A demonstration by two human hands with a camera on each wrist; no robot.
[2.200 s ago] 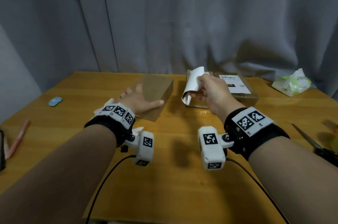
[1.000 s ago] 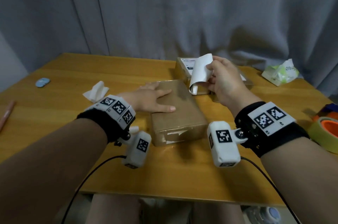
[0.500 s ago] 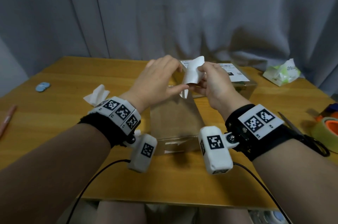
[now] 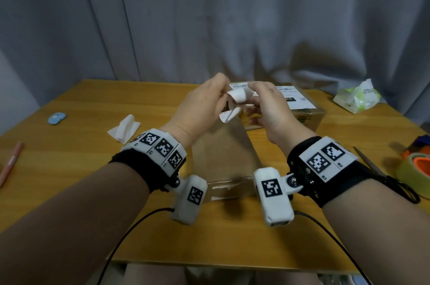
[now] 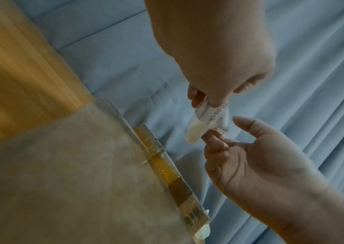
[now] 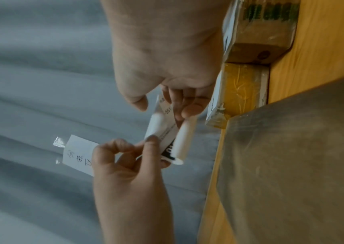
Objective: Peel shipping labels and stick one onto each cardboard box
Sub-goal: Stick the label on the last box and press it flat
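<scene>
Both hands are raised over a plain cardboard box [image 4: 223, 157] that lies near the table's front. Between them is a curled white shipping label [image 4: 235, 103]. My left hand [image 4: 209, 101] pinches its left side. My right hand [image 4: 263, 101] holds its right side between thumb and fingers. In the left wrist view the label [image 5: 206, 122] shows printed text, with the box [image 5: 62, 173] below. In the right wrist view left fingertips [image 6: 148, 142] pinch the label [image 6: 166, 128] at its edge. Behind the hands stands a second box [image 4: 304, 119] with a printed label [image 4: 297, 98] on its top.
A crumpled white paper [image 4: 124, 129], a small blue disc [image 4: 56, 118] and a pink pen [image 4: 10, 163] lie on the left. On the right are a tissue pack [image 4: 356, 98], scissors [image 4: 377, 173] and tape rolls [image 4: 416, 168]. A grey curtain hangs behind the table.
My left hand has lifted off the plain box and joined the right hand at the label. The label is now curled tighter between both hands.
</scene>
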